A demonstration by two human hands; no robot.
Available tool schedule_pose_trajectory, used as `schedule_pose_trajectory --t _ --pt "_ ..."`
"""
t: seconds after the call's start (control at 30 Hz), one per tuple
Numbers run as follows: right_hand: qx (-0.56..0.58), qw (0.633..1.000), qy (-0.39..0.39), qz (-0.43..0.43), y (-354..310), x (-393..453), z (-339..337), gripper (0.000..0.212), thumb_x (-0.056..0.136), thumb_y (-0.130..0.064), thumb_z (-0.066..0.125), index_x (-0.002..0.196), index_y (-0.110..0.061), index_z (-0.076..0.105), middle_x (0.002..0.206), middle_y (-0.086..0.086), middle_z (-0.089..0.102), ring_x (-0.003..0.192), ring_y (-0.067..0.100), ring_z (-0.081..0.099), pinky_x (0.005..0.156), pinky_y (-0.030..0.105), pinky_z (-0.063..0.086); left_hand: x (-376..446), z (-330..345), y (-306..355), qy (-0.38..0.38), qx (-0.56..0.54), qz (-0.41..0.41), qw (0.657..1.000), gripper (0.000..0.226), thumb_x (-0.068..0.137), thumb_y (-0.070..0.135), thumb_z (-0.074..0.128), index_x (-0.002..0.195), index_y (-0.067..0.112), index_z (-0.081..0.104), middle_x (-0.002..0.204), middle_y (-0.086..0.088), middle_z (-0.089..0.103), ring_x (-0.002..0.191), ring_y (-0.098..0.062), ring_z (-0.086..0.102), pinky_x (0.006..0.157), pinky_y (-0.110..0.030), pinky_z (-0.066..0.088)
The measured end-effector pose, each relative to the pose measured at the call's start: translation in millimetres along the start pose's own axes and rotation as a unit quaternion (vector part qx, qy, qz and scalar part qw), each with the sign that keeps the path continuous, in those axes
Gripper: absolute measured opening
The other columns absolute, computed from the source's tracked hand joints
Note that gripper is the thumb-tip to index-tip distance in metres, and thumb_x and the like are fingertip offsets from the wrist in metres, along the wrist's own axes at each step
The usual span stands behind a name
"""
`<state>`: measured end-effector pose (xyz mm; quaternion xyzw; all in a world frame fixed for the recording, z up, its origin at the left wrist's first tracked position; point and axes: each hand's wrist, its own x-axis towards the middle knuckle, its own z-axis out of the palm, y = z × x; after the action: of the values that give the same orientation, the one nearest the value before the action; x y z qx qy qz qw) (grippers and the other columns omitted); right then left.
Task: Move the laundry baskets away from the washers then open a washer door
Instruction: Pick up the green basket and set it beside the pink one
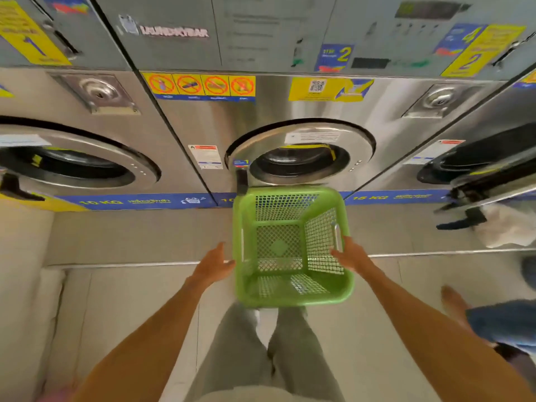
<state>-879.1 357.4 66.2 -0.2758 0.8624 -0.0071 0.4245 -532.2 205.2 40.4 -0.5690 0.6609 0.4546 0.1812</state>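
Steel washers [203,134] line the far wall — green basket [290,248] sits below the middle door [301,152]. Left hand [213,264] spread just beside its left rim; right hand [349,255] curled on the right rim.

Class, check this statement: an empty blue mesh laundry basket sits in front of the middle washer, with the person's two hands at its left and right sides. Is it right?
One detail is wrong: the laundry basket is green, not blue, as the head view shows. The rest holds: it is empty, in front of the middle washer, with the left hand and right hand at its sides.
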Motion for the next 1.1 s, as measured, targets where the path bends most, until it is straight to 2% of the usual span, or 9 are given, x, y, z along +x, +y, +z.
schedule_pose_trajectory --t 0.27,0.37,0.43,0.53,0.63,0.7,0.8,0.9,1.1 --pt "0.049 0.995 0.002 0.085 43.4 85.6 6.7 0.072 0.086 -0.027 0.072 0.140 0.003 0.034 0.125 0.028 0.062 0.111 0.042 0.063 0.093 0.049 0.051 47.9 45.0 5.1 0.023 -0.089 -0.062 0.994 0.091 0.090 0.033 0.069 0.158 0.008 0.014 0.159 -0.018 0.033 0.144 -0.034 0.036 0.115 -0.043 0.034" --pt "0.053 0.995 -0.007 0.090 50.9 107.8 7.1 0.081 0.087 -0.026 0.072 0.148 0.001 0.026 0.129 0.027 0.058 0.117 0.042 0.059 0.087 0.039 0.047 76.6 54.9 18.2 0.045 -0.129 -0.071 0.988 0.102 0.084 0.033 0.075 0.158 0.005 0.011 0.161 -0.020 0.026 0.148 -0.034 0.028 0.119 -0.044 0.027" --pt "0.052 0.994 -0.031 0.089 59.7 123.6 11.5 0.081 0.087 -0.024 0.072 0.150 -0.004 0.025 0.122 0.019 0.058 0.113 0.038 0.060 0.080 0.030 0.041 93.8 60.7 26.1 0.059 -0.155 -0.080 0.983 0.103 0.073 0.044 0.075 0.155 0.012 0.022 0.150 -0.021 0.041 0.138 -0.036 0.042 0.112 -0.047 0.039" --pt "0.109 0.988 -0.060 0.094 65.0 143.2 19.7 0.068 0.084 -0.020 0.075 0.140 -0.008 0.039 0.108 0.008 0.057 0.082 0.022 0.060 0.065 0.027 0.043 109.9 69.4 26.7 0.079 -0.196 -0.082 0.974 0.096 0.065 0.053 0.072 0.146 0.021 0.031 0.134 -0.018 0.052 0.120 -0.039 0.056 0.098 -0.050 0.050" --pt "0.169 0.971 -0.092 0.143 70.2 150.8 24.9 0.047 0.087 -0.026 0.069 0.127 -0.008 0.051 0.104 0.013 0.061 0.084 0.027 0.061 0.067 0.030 0.047 104.8 74.2 23.4 0.098 -0.232 -0.109 0.962 0.101 0.080 0.044 0.075 0.157 0.018 0.015 0.151 -0.024 0.040 0.136 -0.041 0.044 0.110 -0.046 0.041" --pt "0.191 0.956 -0.128 0.185 68.2 142.0 23.0 0.039 0.089 -0.030 0.065 0.121 -0.007 0.057 0.097 0.015 0.060 0.075 0.027 0.059 0.067 0.032 0.048 88.5 81.9 11.8 0.096 -0.249 -0.123 0.956 0.099 0.083 0.039 0.075 0.158 0.020 0.013 0.150 -0.025 0.042 0.135 -0.039 0.046 0.107 -0.040 0.043" --pt "0.175 0.960 -0.112 0.186 44.7 115.1 15.1 0.018 0.092 -0.024 0.064 0.097 -0.008 0.059 0.089 0.015 0.056 0.063 0.023 0.052 0.059 0.027 0.041 37.8 86.8 0.3 0.114 -0.261 -0.125 0.950 0.093 0.083 0.028 0.076 0.157 0.021 0.020 0.132 -0.021 0.056 0.108 -0.034 0.064 0.079 -0.029 0.048" --pt "0.143 0.971 -0.116 0.151 9.8 82.8 10.2 0.014 0.091 -0.022 0.064 0.090 -0.010 0.057 0.076 0.011 0.051 0.059 0.021 0.048 0.057 0.026 0.036 -24.1 79.7 -18.9 0.133 -0.281 -0.133 0.941 0.084 0.085 0.016 0.070 0.155 0.014 0.024 0.122 -0.018 0.063 0.091 -0.031 0.065 0.069 -0.032 0.052" --pt "0.080 0.970 -0.211 0.089 -108.5 22.7 36.0 0.021 0.094 -0.028 0.059 0.082 -0.010 0.055 0.078 0.011 0.053 0.068 0.025 0.052 0.064 0.034 0.044 -138.8 58.9 -117.1 0.232 -0.339 -0.172 0.895 0.089 0.075 0.030 0.072 0.153 0.018 0.032 0.132 -0.014 0.062 0.112 -0.034 0.064 0.094 -0.045 0.053"
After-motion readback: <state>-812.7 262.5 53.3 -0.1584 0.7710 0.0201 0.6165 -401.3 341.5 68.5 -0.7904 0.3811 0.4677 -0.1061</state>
